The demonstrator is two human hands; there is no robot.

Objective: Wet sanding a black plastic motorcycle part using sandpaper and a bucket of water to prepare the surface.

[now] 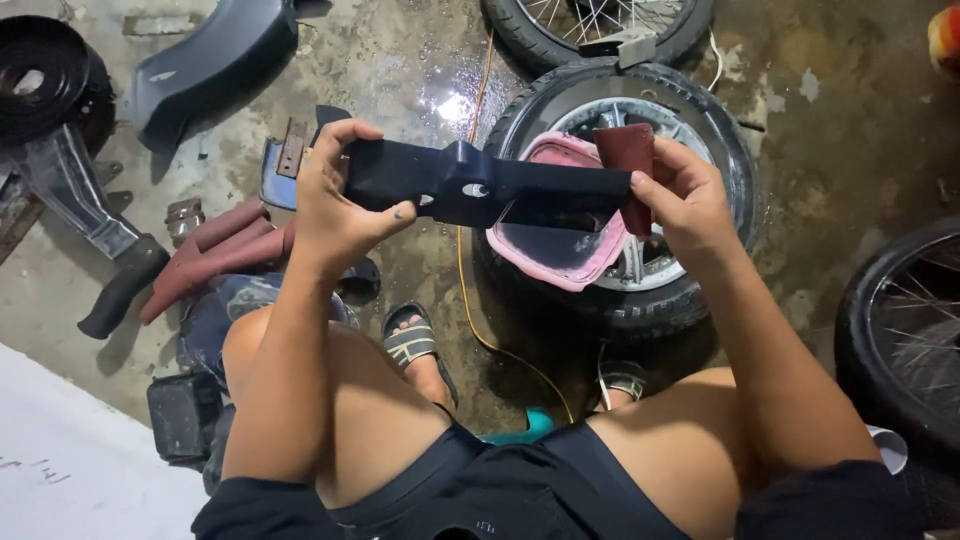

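Nearest the camera are the person's bare knees (380, 400) and dark shorts (520, 490), with both forearms reaching forward over them. The left hand (335, 205) is clenched around one end of a long dark blue plastic panel (480, 185), thumb on the near face and fingers curled over the top edge. The right hand (680, 195) grips the panel's other end and at the same time pinches a folded piece of reddish-brown sandpaper (625, 160) against it, the sheet standing upright above the fingers. The panel is held level between the hands, out in front of the knees and above the wet concrete floor (400, 70); it is matte and smooth, with a raised angular hump and a small oval hole near its middle. Right behind it, a pink plastic basin (560, 260) holding water rests on a motorcycle wheel (700, 130) lying flat (rubber tyre, spoked metal rim). Two sandalled feet (415, 340) stand on the floor below. To the left lie rolled strips of more reddish sandpaper (220, 255), a dark mudguard (215, 60) and other black parts. An orange cord (470, 300) runs across the floor between the feet.
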